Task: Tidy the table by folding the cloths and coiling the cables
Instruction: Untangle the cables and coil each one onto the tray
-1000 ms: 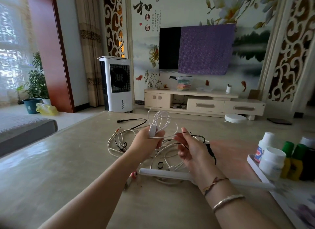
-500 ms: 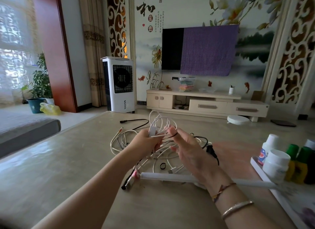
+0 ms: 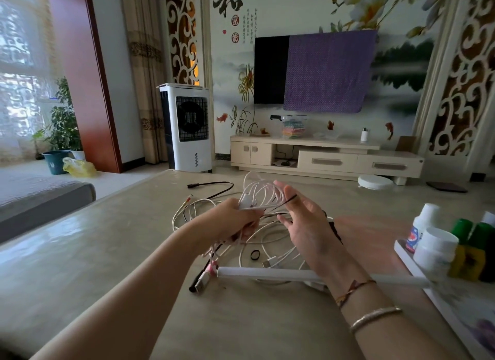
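While securing the loops | left hand point(image 3: 232, 218) gripping white cable coil point(image 3: 263, 193) above bench point(image 3: 80, 252) | right hand point(image 3: 305, 223) spread, stretching black band point(image 3: 290, 199) apparently to bind coil | remaining cables point(image 3: 198, 212) on bench

Left hand point(image 3: 230, 220) grips the coiled white cable point(image 3: 261, 192) above the desk point(image 3: 80, 252). Right hand point(image 3: 305, 225), fingers point(image 3: 290, 196) spread, has a thin black band point(image 3: 290, 199) stretched over them, touching the coil. Loose cables point(image 3: 267, 242) sprawl beneath; white tube point(image 3: 267, 273) at six o'clock, bottles point(image 3: 434, 248) at three o'clock.
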